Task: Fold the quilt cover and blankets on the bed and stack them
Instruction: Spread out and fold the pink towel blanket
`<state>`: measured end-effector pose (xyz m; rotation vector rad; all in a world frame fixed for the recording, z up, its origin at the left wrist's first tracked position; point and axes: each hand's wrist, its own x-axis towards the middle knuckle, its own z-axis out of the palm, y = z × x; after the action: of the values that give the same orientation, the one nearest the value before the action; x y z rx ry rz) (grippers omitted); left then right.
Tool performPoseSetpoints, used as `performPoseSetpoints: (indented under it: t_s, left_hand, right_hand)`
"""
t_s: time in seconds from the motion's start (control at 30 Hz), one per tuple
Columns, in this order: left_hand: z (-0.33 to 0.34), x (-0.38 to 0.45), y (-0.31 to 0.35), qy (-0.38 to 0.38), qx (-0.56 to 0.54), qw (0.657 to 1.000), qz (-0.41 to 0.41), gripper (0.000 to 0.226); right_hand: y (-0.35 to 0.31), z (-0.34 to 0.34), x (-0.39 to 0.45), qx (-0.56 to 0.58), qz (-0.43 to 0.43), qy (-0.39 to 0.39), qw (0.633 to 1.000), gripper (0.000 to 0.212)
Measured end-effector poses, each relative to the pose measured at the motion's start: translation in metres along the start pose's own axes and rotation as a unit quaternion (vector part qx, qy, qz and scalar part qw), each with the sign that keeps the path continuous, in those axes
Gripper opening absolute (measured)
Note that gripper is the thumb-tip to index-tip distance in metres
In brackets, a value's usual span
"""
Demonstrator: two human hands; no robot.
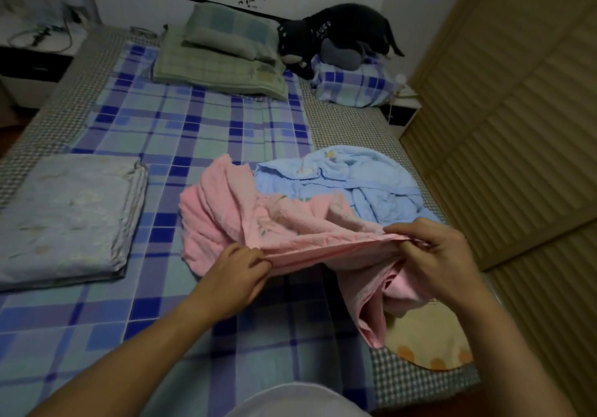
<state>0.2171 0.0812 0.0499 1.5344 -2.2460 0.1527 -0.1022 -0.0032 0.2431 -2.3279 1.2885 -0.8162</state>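
Observation:
A pink blanket lies rumpled on the blue plaid bed sheet. My left hand pinches its near edge at the left, and my right hand pinches the same edge at the right, so the edge stretches taut between them. Part of the pink cloth hangs down below my right hand. A light blue blanket lies crumpled behind the pink one. A pale quilt cover sits folded flat at the left of the bed. A yellow cloth lies near the bed's right corner.
Green plaid pillows and a blue plaid pillow with a dark plush toy lie at the head of the bed. A slatted wooden wardrobe door stands close on the right. A bedside cabinet stands at the far left.

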Motion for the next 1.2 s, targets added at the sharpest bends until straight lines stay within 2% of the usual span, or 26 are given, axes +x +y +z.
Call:
performPoseSetpoints:
  t_s: [0.07,0.13,0.2,0.23,0.27,0.3,0.37,0.4,0.43,0.53,0.7,0.77,0.9,1.07,1.13,1.2]
  left_hand:
    - [-0.003,0.001,-0.019,-0.035,0.048,0.997,-0.058,0.015]
    - [-0.022,0.016,-0.033,-0.051,0.08,0.977,-0.189,0.007]
    - [-0.047,0.046,-0.043,0.007,0.063,0.934,-0.351,0.013]
    - [-0.058,0.063,-0.043,0.033,0.035,0.913,-0.405,0.024]
    - [-0.067,0.075,-0.038,0.039,0.013,0.911,-0.41,0.031]
    - [-0.07,0.083,-0.031,0.025,0.026,0.934,-0.356,0.029]
    - [-0.055,0.08,-0.014,-0.038,0.062,0.986,-0.149,0.018]
    - [-0.045,0.069,-0.008,-0.075,0.061,0.992,-0.077,0.017]
    - [-0.034,0.058,-0.007,-0.104,0.044,0.992,-0.054,0.018]
    - [-0.009,0.037,-0.017,-0.114,-0.015,0.99,-0.086,0.017]
    - [0.025,0.018,-0.019,-0.105,-0.011,0.991,-0.08,0.033]
    - [0.038,0.012,-0.017,-0.097,-0.008,0.992,-0.087,0.032]
    - [0.052,0.007,-0.01,-0.045,-0.044,0.99,-0.13,0.022]
    - [0.04,-0.007,-0.005,0.007,-0.07,0.989,-0.133,0.025]
    - [0.033,-0.021,-0.008,0.0,-0.065,0.988,-0.139,0.03]
    - [0.016,-0.03,-0.01,-0.001,-0.092,0.982,-0.166,0.045]
  right_hand:
    - [-0.01,-0.005,0.009,-0.001,-0.019,-0.044,0.999,0.046]
    - [-0.02,-0.004,0.017,-0.006,-0.041,-0.089,0.995,0.039]
    - [-0.031,0.0,0.024,-0.002,-0.059,-0.091,0.994,0.034]
    - [-0.037,0.002,0.028,0.014,-0.053,-0.077,0.996,0.033]
    - [-0.041,0.003,0.032,0.039,-0.038,-0.06,0.997,0.033]
    - [-0.045,0.003,0.037,0.067,-0.015,-0.042,0.997,0.035]
    - [-0.047,-0.003,0.043,0.103,0.018,-0.018,0.994,0.039]
    - [-0.047,-0.008,0.044,0.109,0.022,-0.013,0.994,0.04]
    - [-0.048,-0.013,0.043,0.108,0.026,-0.015,0.994,0.041]
    - [-0.048,-0.015,0.039,0.09,0.028,-0.036,0.995,0.034]
    - [-0.053,-0.009,0.042,0.121,0.053,-0.015,0.991,0.024]
    - [-0.053,-0.009,0.044,0.136,0.071,0.002,0.988,0.02]
    - [-0.055,-0.009,0.05,0.164,0.113,0.059,0.978,0.016]
    - [-0.032,-0.011,0.076,0.155,0.197,0.165,0.954,0.009]
    - [-0.019,-0.011,0.089,0.146,0.211,0.194,0.947,0.009]
    - [-0.01,-0.014,0.105,0.139,0.207,0.214,0.945,0.011]
